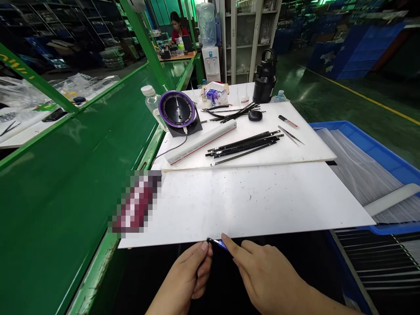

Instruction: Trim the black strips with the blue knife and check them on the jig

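At the front edge of a white board (pixel 243 205), my left hand (pixel 187 271) pinches the black end of a small blue-and-black tool (pixel 219 243). The extended index finger of my right hand (pixel 265 275) touches the tool's blue end, and that thumb is hidden. Behind them, several long black strips (pixel 244 144) lie on a raised white plastic sheet (pixel 295 148), out of reach of both hands. A white triangular scale ruler (pixel 200 142) lies beside the strips.
A round black-and-purple device (pixel 177 111), pliers (pixel 216 109), tweezers (pixel 290 135), a black flask (pixel 265 81) and a water bottle (pixel 152 105) stand on the bench. A blue crate (pixel 370 151) is to the right. A pixelated object (pixel 136 201) lies on green matting (pixel 65 218). A person (pixel 179 30) sits far back.
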Demonstrator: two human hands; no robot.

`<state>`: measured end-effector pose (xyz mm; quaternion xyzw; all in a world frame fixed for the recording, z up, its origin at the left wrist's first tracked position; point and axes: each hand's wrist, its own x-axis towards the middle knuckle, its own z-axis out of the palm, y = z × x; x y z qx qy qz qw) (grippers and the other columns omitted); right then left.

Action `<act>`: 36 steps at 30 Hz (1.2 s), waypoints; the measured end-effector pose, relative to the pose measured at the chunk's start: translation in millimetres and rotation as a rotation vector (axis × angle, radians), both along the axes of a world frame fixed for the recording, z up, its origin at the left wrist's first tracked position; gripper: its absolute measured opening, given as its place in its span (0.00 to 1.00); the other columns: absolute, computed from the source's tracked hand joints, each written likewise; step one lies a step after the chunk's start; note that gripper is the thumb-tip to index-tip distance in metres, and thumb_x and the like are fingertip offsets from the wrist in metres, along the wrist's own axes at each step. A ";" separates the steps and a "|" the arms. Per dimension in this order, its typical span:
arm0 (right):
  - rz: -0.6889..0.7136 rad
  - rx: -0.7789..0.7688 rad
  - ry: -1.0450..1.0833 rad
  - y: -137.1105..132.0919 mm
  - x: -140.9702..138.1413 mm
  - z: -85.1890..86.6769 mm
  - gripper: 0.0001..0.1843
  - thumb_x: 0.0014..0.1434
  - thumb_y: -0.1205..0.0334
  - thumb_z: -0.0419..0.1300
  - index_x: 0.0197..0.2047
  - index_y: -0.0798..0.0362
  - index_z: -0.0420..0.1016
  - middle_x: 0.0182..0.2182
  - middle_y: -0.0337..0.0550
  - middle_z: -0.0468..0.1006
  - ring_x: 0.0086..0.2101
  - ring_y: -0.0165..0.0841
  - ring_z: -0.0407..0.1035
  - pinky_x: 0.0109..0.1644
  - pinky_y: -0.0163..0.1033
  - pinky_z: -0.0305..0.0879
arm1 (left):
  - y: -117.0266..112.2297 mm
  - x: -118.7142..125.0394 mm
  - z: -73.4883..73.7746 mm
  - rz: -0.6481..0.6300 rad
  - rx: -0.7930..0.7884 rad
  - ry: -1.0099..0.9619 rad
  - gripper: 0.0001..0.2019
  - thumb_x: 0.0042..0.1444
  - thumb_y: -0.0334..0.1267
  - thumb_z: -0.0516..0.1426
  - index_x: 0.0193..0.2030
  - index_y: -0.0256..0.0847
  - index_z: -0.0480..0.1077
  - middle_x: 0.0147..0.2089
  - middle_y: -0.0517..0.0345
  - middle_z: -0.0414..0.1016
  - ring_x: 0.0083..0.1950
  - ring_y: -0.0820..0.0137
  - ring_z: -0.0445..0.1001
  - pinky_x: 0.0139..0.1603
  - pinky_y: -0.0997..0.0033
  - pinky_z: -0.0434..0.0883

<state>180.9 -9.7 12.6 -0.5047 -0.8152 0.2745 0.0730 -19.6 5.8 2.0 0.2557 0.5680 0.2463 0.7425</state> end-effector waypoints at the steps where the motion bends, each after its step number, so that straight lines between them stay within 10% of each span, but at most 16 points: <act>1: 0.003 0.006 -0.002 0.5 0.4 0.4 0.31 0.64 0.68 0.46 0.70 0.46 0.50 0.30 0.39 0.74 0.24 0.33 0.68 0.24 0.37 0.51 | -0.1 0.2 -0.4 -0.002 0.001 0.000 0.18 0.60 0.54 0.53 0.35 0.39 0.65 0.22 0.69 0.51 0.20 0.80 0.42 0.20 0.77 0.39; 36: 0.047 0.047 -0.072 1.5 1.7 -3.0 0.35 0.60 0.69 0.50 0.70 0.49 0.50 0.29 0.39 0.74 0.20 0.31 0.64 0.21 0.37 0.46 | 1.7 1.6 -1.0 -0.029 0.007 0.058 0.19 0.59 0.55 0.53 0.34 0.40 0.64 0.23 0.69 0.49 0.22 0.79 0.41 0.20 0.77 0.39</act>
